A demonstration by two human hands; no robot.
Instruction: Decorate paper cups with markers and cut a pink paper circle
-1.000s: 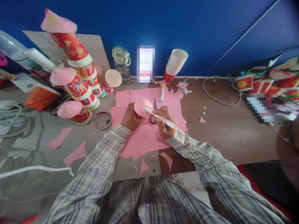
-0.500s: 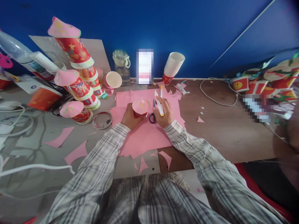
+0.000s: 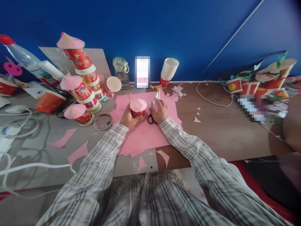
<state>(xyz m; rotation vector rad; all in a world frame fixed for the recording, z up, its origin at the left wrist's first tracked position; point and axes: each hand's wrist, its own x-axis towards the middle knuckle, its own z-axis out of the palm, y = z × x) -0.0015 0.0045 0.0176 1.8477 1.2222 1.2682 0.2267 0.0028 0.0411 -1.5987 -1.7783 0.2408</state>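
Note:
My left hand (image 3: 130, 117) is wrapped around a red paper cup (image 3: 138, 113) topped with a pink paper cone (image 3: 138, 104). The cone has faint yellow marks and sits over the top of the cup. My right hand (image 3: 161, 111) rests low over a stack of pink paper (image 3: 145, 138), thumb and fingers apart. Just past its fingertips lies a white marker with a yellow end (image 3: 158, 93). Dark-handled scissors (image 3: 150, 118) lie between my hands, their blades partly behind the right thumb.
Towers of red paper cups with pink cones (image 3: 81, 88) stand at left. Behind are a water bottle (image 3: 121, 75), a lit screen (image 3: 142, 72) and stacked white cups (image 3: 169, 69). A glue stick (image 3: 178, 91), pink scraps (image 3: 78, 153) and cables (image 3: 215, 105) lie about. Another person's arm (image 3: 293, 122) is at far right.
My right hand has lowered to the paper, and the marker that was upright in its fingers no longer shows in its grip. My left hand still holds the cup, now seen more from the side.

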